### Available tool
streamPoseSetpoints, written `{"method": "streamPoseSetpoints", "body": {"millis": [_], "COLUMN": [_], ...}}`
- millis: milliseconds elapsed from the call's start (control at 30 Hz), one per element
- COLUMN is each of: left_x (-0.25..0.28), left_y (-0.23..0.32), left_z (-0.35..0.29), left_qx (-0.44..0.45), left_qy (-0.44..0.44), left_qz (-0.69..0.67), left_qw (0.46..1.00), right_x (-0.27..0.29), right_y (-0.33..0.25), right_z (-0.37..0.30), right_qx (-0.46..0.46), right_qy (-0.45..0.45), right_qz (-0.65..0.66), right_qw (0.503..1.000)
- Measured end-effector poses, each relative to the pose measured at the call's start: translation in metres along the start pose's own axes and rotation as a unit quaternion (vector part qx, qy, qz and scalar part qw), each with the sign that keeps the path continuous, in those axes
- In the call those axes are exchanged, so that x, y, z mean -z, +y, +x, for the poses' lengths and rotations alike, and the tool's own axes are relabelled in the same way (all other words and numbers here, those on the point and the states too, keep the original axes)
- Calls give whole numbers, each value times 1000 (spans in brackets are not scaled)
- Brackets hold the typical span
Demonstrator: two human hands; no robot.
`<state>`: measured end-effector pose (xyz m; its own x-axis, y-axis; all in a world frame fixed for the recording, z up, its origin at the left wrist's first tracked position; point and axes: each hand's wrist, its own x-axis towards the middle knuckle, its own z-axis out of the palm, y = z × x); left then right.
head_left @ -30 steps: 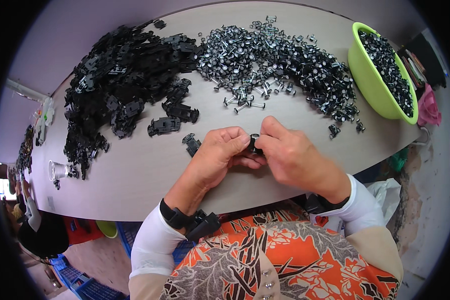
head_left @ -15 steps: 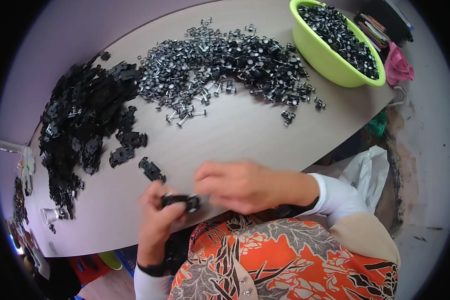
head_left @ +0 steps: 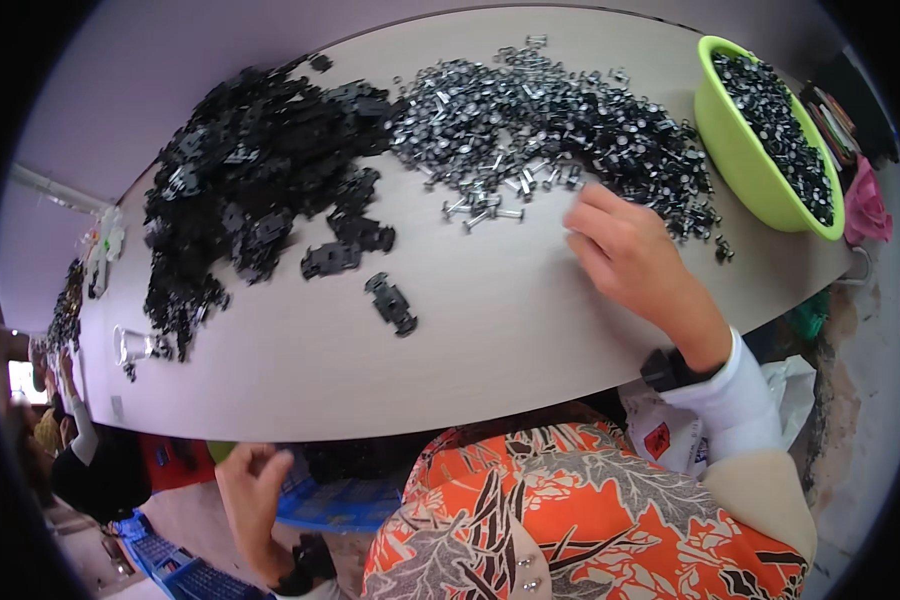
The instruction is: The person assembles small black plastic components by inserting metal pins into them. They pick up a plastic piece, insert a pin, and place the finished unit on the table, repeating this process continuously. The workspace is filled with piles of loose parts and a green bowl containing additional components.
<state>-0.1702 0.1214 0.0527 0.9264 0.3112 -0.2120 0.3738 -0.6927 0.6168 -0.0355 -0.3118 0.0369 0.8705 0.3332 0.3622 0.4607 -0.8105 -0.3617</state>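
Note:
My right hand (head_left: 630, 250) is over the table, at the near edge of a heap of small wheel axles (head_left: 475, 115), silver rods with black wheels. Its fingers are curled together and slightly blurred; whatever they may hold is hidden. Beyond the table's front edge, above a blue crate (head_left: 340, 510), my left hand (head_left: 253, 492) has its thumb and fingers loosely apart, with nothing visible in it. A single black toy car chassis (head_left: 391, 304) lies on the table between my hands. Two more chassis (head_left: 332, 260) rest at the edge of a large pile of black chassis (head_left: 260, 150).
A lime green basin (head_left: 760, 165) full of wheel axles stands at the far right. A clear plastic cup (head_left: 133, 345) lies at the left near small black parts. Dark-framed blue crates are below the table. Another person's arm (head_left: 82, 430) shows at the far left.
My left hand has moved off the table, and the black chassis it held is no longer in it. My right hand has moved away from it toward the axle heap. The view has shifted.

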Motion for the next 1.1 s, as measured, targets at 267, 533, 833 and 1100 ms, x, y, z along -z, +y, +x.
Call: {"method": "streamPoseSetpoints", "body": {"millis": [267,533,833,1100], "left_x": [-95,-140,-162,-169], "left_y": [118,160,172,179], "left_z": [73,85,114,113], "left_qx": [-327,-393,-147,-66], "left_qy": [48,-92,-318,-398], "left_qz": [140,99,-400,-421], "left_qw": [933,910,847,813], "right_x": [-41,-10,-20,-14], "right_y": [-4,-8,-2,-7], "right_z": [24,-5,-3,0], "right_qx": [44,-32,17,3], "right_qy": [-89,-88,-105,-33], "right_qz": [0,96,86,182], "right_qw": [995,991,991,983]}}
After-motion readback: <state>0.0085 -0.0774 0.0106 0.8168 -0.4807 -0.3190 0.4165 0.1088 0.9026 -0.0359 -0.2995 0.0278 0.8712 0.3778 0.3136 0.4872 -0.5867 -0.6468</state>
